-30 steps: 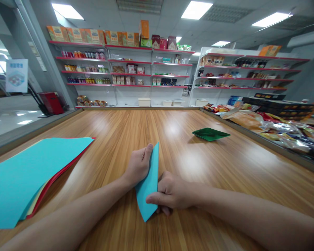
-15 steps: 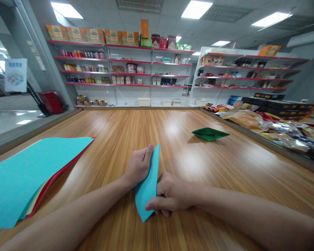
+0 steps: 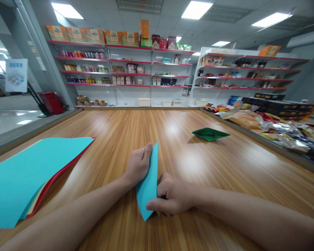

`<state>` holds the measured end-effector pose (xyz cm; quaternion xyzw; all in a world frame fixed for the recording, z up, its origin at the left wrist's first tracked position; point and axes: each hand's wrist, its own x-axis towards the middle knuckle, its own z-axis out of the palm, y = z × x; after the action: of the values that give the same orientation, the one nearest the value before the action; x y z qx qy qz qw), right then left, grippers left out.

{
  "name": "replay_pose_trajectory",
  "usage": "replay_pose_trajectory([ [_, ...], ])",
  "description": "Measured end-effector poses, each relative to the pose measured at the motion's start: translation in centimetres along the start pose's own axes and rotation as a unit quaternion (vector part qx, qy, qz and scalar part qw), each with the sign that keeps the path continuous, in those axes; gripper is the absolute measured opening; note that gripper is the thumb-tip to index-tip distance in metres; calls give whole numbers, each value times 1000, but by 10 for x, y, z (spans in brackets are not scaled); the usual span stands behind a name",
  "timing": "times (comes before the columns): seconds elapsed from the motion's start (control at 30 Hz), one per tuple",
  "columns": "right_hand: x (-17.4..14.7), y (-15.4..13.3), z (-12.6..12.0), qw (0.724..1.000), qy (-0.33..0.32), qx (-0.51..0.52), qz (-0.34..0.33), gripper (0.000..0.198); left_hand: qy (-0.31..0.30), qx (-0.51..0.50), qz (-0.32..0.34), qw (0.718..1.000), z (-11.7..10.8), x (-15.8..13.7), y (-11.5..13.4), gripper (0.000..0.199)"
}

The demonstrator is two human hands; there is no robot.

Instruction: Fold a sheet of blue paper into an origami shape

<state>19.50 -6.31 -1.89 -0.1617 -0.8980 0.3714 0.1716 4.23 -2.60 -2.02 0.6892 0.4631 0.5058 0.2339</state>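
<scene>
A narrow folded piece of blue paper (image 3: pixel 148 186) stands tilted between my two hands, just above the wooden table (image 3: pixel 115 139). My left hand (image 3: pixel 139 164) is closed on its upper left edge, with the thumb along the paper. Lower down on the right side, my right hand (image 3: pixel 170 194) pinches it, thumb across the near face and curled fingers behind. The fingers behind the paper are partly hidden. To the left lies a stack of coloured sheets (image 3: pixel 39 170), blue on top with yellow and red below. A folded green paper (image 3: pixel 210 134) rests farther back on the right.
A raised rim (image 3: pixel 141 108) borders the table. Beyond its right side are packaged snacks (image 3: pixel 251 122) and black boxes (image 3: pixel 272 104). Shelves (image 3: pixel 128 47) with bottles, boxes and packets stand at the back. A sign (image 3: pixel 16 75) and a red box (image 3: pixel 51 103) are at the left.
The blue paper's top tip has shifted slightly left, and its lower tip slightly right. Both hands keep their hold, and the green paper and the stack stay put.
</scene>
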Motion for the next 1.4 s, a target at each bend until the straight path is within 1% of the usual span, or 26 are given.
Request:
replay_pose_trajectory([
  [0.07,0,1,1,1000,10,9,0,42,9,2,-2,1000,-1,1,-1,49],
  [0.13,0,3,2,1000,13,16,-15,42,9,2,-4,1000,-1,1,-2,49],
  [0.23,-1,4,3,999,26,-8,-41,44,-3,0,1,1000,0,0,-1,50],
  [0.33,1,3,2,997,47,-32,-47,52,-5,1,10,1000,0,-1,0,50],
  [0.4,2,2,0,999,44,-9,-24,54,5,1,7,1000,0,-1,0,50],
  [0.47,3,1,-2,997,31,57,32,53,15,0,1,1000,1,-1,0,50],
  [0.53,3,0,-4,987,24,136,87,55,19,0,-1,1000,0,-1,0,50],
  [0.57,3,0,-5,981,24,165,104,57,18,0,0,1000,0,-1,0,50],
  [0.67,2,0,-7,973,22,201,109,59,12,0,7,1000,-1,-2,-1,49],
  [0.77,1,4,-7,974,9,199,105,58,-5,-8,4,1000,0,-3,-1,50],
  [0.8,1,6,-7,974,17,197,113,58,-13,-12,1,1000,1,-3,-1,50],
  [0.9,2,12,-7,963,77,210,151,57,-49,-24,-6,998,3,-4,0,50],
  [0.97,2,14,-7,956,105,225,158,58,-70,-29,-8,997,4,-6,1,50],
  [1.0,3,15,-7,955,106,230,154,59,-76,-31,-11,997,4,-6,1,50],
  [1.13,1,12,-7,964,75,223,126,60,-98,-24,-16,995,2,-7,-1,50],
  [1.3,0,9,-8,979,16,180,96,62,-160,-20,0,987,-2,-4,-4,54],
  [1.33,1,9,-7,979,16,177,99,62,-167,-17,5,986,-2,-3,-4,54],
  [1.4,3,11,-6,975,37,184,118,62,-165,-9,11,986,-2,-2,-5,53],
])
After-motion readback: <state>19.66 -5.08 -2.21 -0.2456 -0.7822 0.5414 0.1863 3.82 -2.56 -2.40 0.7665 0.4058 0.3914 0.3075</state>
